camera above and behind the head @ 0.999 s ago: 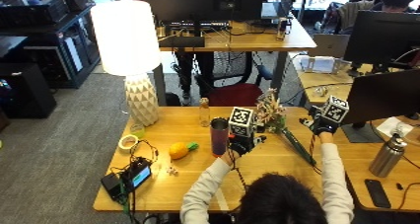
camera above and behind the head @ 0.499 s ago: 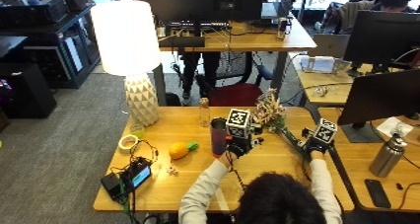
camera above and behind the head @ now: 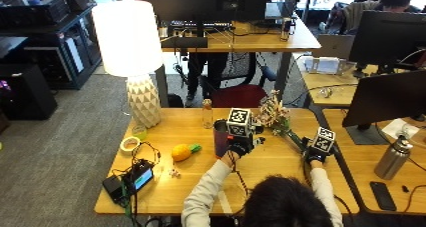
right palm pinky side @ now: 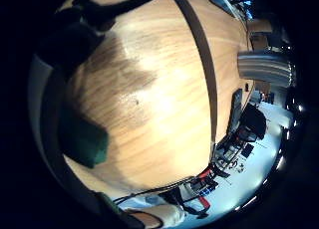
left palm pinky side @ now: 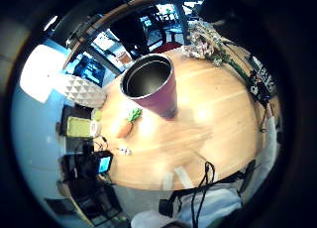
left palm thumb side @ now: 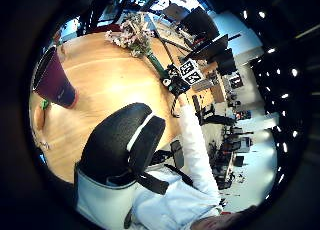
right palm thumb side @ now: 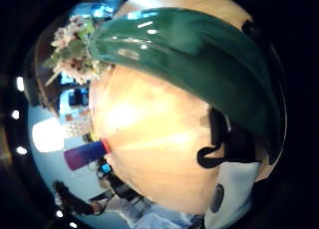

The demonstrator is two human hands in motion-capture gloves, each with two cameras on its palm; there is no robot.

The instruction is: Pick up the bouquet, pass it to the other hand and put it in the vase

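Overhead, outside view: bouquet [camera above and behind the head: 278, 118] lies on desk [camera above and behind the head: 193, 179], blossoms beside purple vase [camera above and behind the head: 221, 137]; right hand [camera above and behind the head: 315, 153] low at stem end, left hand [camera above and behind the head: 239, 147] just beside vase. Orange toy [camera above and behind the head: 181, 151] and lamp [camera above and behind the head: 133, 57] further left. Right thumb side palm view: green stem wrap [right palm thumb side: 199, 64] fills frame close to palm; grasp cannot be confirmed. Left thumb side palm view: left hand's fingers [left palm thumb side: 122, 140] loosely bent, grasping nothing.

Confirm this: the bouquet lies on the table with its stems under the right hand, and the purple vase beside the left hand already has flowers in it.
Not quite. The purple vase is empty: the left little finger side palm view looks straight into its bare inside. The rest holds: the bouquet lies on the table, stems under the right hand, the vase beside the left hand.
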